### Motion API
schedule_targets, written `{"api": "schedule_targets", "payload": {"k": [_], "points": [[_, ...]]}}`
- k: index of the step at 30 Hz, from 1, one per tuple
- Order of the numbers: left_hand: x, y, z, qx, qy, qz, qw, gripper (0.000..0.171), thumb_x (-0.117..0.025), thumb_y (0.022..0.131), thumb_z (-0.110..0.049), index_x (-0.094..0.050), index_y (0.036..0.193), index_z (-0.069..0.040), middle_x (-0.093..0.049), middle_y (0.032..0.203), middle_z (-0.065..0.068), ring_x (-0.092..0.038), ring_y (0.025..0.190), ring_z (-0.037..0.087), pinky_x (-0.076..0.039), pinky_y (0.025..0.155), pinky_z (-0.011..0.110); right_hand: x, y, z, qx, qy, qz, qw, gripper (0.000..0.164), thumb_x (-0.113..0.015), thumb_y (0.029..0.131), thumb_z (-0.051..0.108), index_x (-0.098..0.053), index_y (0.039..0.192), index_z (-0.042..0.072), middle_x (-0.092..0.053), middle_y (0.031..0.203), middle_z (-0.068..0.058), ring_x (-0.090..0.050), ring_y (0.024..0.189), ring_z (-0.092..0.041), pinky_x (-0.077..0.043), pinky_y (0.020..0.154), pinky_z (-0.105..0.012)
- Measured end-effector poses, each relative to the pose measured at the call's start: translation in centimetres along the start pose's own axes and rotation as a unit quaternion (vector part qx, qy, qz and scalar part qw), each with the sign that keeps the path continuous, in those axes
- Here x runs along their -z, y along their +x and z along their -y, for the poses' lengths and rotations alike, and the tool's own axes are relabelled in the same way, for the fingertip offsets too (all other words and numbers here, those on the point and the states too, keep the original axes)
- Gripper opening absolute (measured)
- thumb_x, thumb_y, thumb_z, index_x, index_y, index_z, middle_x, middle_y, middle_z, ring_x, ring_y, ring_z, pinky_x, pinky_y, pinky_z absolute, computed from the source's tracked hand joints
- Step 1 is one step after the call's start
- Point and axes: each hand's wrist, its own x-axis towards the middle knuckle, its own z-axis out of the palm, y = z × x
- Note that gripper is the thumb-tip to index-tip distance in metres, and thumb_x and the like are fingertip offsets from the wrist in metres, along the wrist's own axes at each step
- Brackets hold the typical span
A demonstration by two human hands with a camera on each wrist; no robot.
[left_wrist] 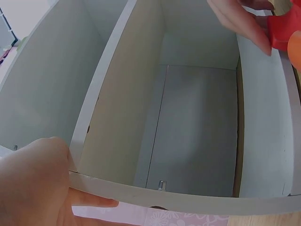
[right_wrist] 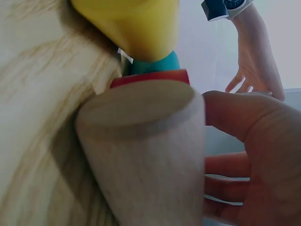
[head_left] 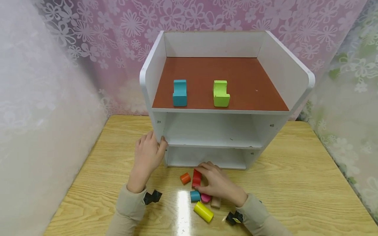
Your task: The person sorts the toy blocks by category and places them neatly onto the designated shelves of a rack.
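Observation:
My left hand (head_left: 148, 151) grips the left side panel of a small white shelf unit (head_left: 212, 128), its thumb on the front edge and fingers around the outside. In front of the shelf, my right hand (head_left: 218, 181) holds a red block (head_left: 196, 178) with a curved cutout between thumb and fingers, close over the table. An orange cylinder (head_left: 185, 178) lies left of the red block. Nearer me are a blue cylinder (head_left: 195, 196), a pink round block (head_left: 205, 198), partly covered by the hand, a plain wooden cylinder (head_left: 216, 202) and a longer yellow cylinder (head_left: 203, 212).
On the shelf's brown top (head_left: 200, 70) stand a blue notched block (head_left: 179, 93) and a light green notched block (head_left: 220, 93). The unit has two white compartments below. A wood-grain table (head_left: 301, 183) carries everything, with flowered curtains (head_left: 124, 49) around it.

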Motion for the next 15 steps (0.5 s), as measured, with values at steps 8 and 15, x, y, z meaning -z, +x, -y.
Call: {"api": "schedule_targets", "payload": {"k": [8, 15], "points": [[-0.1, 0.0, 0.0, -0.007, -0.006, -0.003, 1.0, 0.037, -0.04, 0.1, -0.032, -0.059, 0.118, -0.006, -0.061, 0.095, 0.012, -0.058, 0.105, 0.042, -0.038, 0.098, 0.061, 0.5, -0.1, -0.3, 0.01, 0.001, -0.031, 0.999, 0.063, -0.079, 0.078, 0.039, -0.064, 0.128, 0.003, -0.063, 0.124, -0.007, -0.058, 0.108, -0.022, -0.053, 0.089, -0.043], [0.0, 0.0, 0.0, -0.004, -0.009, -0.002, 1.0, 0.038, -0.04, 0.1, -0.032, -0.059, 0.12, -0.005, -0.062, 0.096, 0.012, -0.058, 0.107, 0.043, -0.039, 0.098, 0.062, 1.5, -0.1, 0.0, 0.017, 0.007, -0.035, 0.999, 0.062, -0.081, 0.076, 0.035, -0.066, 0.126, 0.002, -0.065, 0.122, -0.009, -0.059, 0.108, -0.023, -0.053, 0.09, -0.043]]}}
